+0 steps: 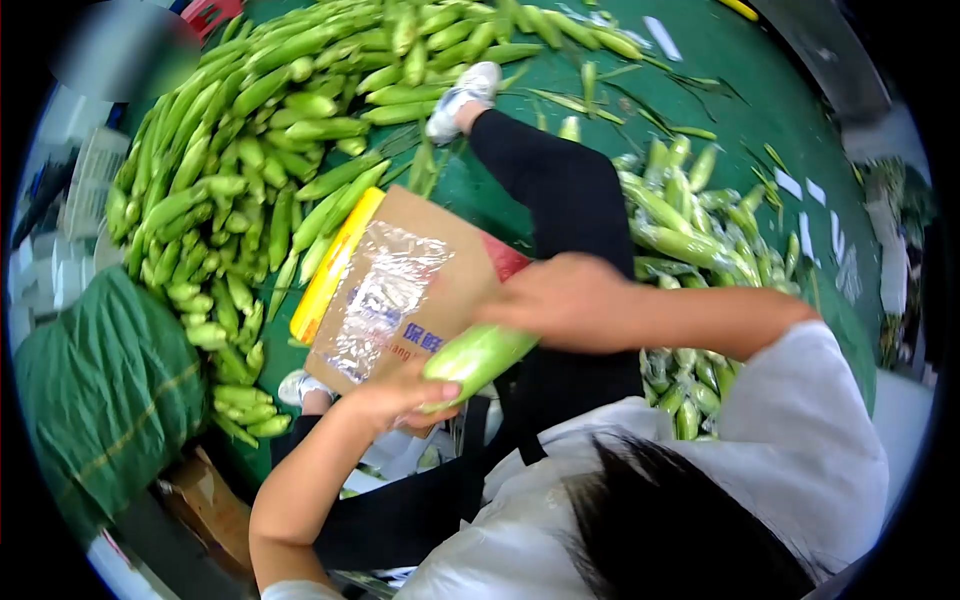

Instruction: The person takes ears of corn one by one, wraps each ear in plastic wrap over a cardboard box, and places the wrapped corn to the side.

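Observation:
An ear of corn in a green husk [478, 362] lies slantwise over my lap, with what looks like film on it. My left hand [398, 394] is closed round its lower end. At its upper end is my right hand [560, 303], blurred by motion, its fingers hard to make out. Beneath both hands lies a brown cardboard piece [430, 250] with printed characters. Clear plastic film [390, 285] rests on the cardboard, and a yellow-edged box or roll [338, 265] lines its left side.
A large heap of unwrapped corn [290, 120] covers the floor ahead and left. Film-wrapped corn [690, 225] is piled at the right. A green sack [105, 400] and a cardboard box [208, 505] stand at the left. White strips [790, 184] lie on the green floor.

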{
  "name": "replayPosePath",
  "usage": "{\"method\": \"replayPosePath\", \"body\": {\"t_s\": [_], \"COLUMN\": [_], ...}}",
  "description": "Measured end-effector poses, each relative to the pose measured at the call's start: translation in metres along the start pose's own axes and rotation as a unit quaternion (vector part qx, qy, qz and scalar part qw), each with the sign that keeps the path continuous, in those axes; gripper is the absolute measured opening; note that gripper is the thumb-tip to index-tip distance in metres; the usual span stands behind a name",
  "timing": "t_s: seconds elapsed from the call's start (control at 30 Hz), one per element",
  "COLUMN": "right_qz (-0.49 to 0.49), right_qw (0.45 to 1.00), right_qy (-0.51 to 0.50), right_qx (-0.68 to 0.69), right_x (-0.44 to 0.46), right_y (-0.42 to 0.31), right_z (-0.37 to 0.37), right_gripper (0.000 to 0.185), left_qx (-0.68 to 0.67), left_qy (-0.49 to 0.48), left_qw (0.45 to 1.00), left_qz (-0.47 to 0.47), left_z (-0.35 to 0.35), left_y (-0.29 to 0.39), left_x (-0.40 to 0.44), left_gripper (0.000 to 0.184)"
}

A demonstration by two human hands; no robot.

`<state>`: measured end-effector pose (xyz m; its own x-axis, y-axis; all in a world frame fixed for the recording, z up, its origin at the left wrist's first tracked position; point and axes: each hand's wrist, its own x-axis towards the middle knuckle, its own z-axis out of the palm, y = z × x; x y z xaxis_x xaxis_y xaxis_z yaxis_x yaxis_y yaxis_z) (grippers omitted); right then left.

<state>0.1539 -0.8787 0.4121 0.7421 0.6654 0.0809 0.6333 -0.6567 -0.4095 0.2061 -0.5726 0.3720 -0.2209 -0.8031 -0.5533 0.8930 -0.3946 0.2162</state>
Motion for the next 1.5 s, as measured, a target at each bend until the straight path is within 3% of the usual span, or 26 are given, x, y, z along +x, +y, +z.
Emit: {"method": "replayPosePath", "body": {"t_s": [0.07, 0.1, 0.13, 0.17, 0.2, 0.23, 0.27, 0.3, 0.33, 0.37, 0.4, 0.43, 0.47, 0.5, 0.6, 0.63, 0.8, 0.93, 1.0, 1.13, 1.17, 1.27, 1.33, 1.4, 1.47, 1.5], "right_qz": [0.031, 0.052, 0.243, 0.424, 0.516, 0.665, 0.663, 0.729, 0.714, 0.683, 0.651, 0.604, 0.478, 0.407, 0.315, 0.203, -0.126, -0.087, -0.115, 0.117, 0.089, -0.001, -0.020, -0.123, 0.055, 0.141], "right_qw": [0.998, 0.991, 0.958, 0.873, 0.785, 0.678, 0.693, 0.653, 0.682, 0.710, 0.728, 0.763, 0.840, 0.879, 0.945, 0.978, 0.977, 0.969, 0.976, 0.990, 0.995, 0.988, 0.988, 0.981, 0.996, 0.978], "right_qy": [0.026, 0.105, 0.153, 0.231, 0.341, 0.294, 0.279, 0.091, -0.025, -0.101, -0.185, -0.112, -0.063, -0.019, -0.027, -0.029, -0.082, -0.136, -0.090, -0.068, -0.024, 0.009, -0.106, -0.129, 0.057, 0.151], "right_qx": [-0.037, -0.061, -0.024, -0.071, -0.019, 0.109, 0.052, -0.185, -0.155, -0.135, -0.114, -0.198, -0.249, -0.249, -0.083, -0.043, -0.150, -0.188, -0.158, -0.030, 0.024, 0.154, 0.112, 0.070, 0.036, 0.023], "right_x": [-0.016, -0.028, -0.049, -0.089, -0.105, -0.166, -0.241, -0.292, -0.338, -0.353, -0.361, -0.345, -0.305, -0.199, 0.082, 0.143, 0.353, 0.383, 0.376, 0.345, 0.328, 0.279, 0.251, 0.218, 0.193, 0.185], "right_y": [0.038, 0.062, 0.081, 0.124, 0.152, 0.209, 0.252, 0.265, 0.283, 0.295, 0.299, 0.323, 0.361, 0.355, 0.327, 0.330, 0.306, 0.312, 0.316, 0.265, 0.254, 0.186, 0.127, 0.080, 0.077, 0.077], "right_z": [-0.025, -0.021, -0.024, 0.001, 0.000, 0.007, 0.034, 0.051, 0.066, 0.064, 0.061, 0.060, 0.044, 0.019, 0.021, 0.052, 0.257, 0.316, 0.292, 0.202, 0.190, 0.153, 0.130, 0.137, 0.156, 0.166], "right_gripper": [0.051, 0.050, 0.052, 0.054, 0.056, 0.062, 0.068, 0.078, 0.088, 0.092, 0.096, 0.093, 0.071, 0.057, 0.055, 0.052, 0.052, 0.050, 0.057, 0.061, 0.064, 0.073, 0.069, 0.063, 0.058, 0.056], "left_qx": [0.003, 0.028, 0.119, 0.214, 0.376, 0.492, 0.589, 0.611, 0.628, 0.693, 0.714, 0.715, 0.721, 0.727, 0.737, 0.738, 0.708, 0.721, 0.721, 0.765, 0.772, 0.741, 0.741, 0.572, 0.479, 0.498], "left_qy": [0.029, 0.095, 0.158, 0.249, 0.488, 0.590, 0.659, 0.613, 0.562, 0.525, 0.490, 0.499, 0.506, 0.490, 0.458, 0.449, 0.432, 0.451, 0.453, 0.321, 0.278, 0.355, 0.528, 0.719, 0.691, 0.690], "left_qw": [0.994, 0.980, 0.931, 0.847, 0.681, 0.529, 0.356, 0.414, 0.469, 0.456, 0.450, 0.439, 0.424, 0.435, 0.451, 0.454, 0.516, 0.464, 0.444, 0.353, 0.376, 0.315, 0.195, 0.343, 0.485, 0.481], "left_qz": [0.104, 0.171, 0.306, 0.418, 0.396, 0.360, 0.303, 0.284, 0.266, 0.190, 0.218, 0.215, 0.212, 0.207, 0.210, 0.218, 0.215, 0.248, 0.279, 0.432, 0.431, 0.476, 0.366, 0.195, 0.242, 0.210], "left_z": [0.005, 0.011, -0.011, -0.033, -0.072, -0.105, -0.137, -0.165, -0.178, -0.171, -0.180, -0.177, -0.173, -0.174, -0.180, -0.180, -0.170, -0.174, -0.178, -0.183, -0.181, -0.161, -0.134, -0.116, -0.146, -0.156], "left_y": [0.009, 0.025, 0.041, 0.056, 0.055, 0.045, 0.035, 0.009, -0.020, -0.033, -0.055, -0.055, -0.052, -0.053, -0.049, -0.051, -0.040, -0.055, -0.057, -0.069, -0.070, -0.075, -0.065, -0.018, -0.046, -0.055], "left_x": [0.020, 0.029, 0.039, 0.050, 0.053, 0.052, 0.051, 0.058, 0.065, 0.070, 0.079, 0.081, 0.081, 0.082, 0.084, 0.084, 0.080, 0.084, 0.084, 0.093, 0.099, 0.100, 0.080, 0.023, 0.023, 0.019], "left_gripper": [0.072, 0.071, 0.070, 0.070, 0.073, 0.075, 0.078, 0.079, 0.081, 0.078, 0.075, 0.074, 0.073, 0.073, 0.073, 0.073, 0.076, 0.076, 0.073, 0.046, 0.040, 0.042, 0.050, 0.064, 0.070, 0.069]}}
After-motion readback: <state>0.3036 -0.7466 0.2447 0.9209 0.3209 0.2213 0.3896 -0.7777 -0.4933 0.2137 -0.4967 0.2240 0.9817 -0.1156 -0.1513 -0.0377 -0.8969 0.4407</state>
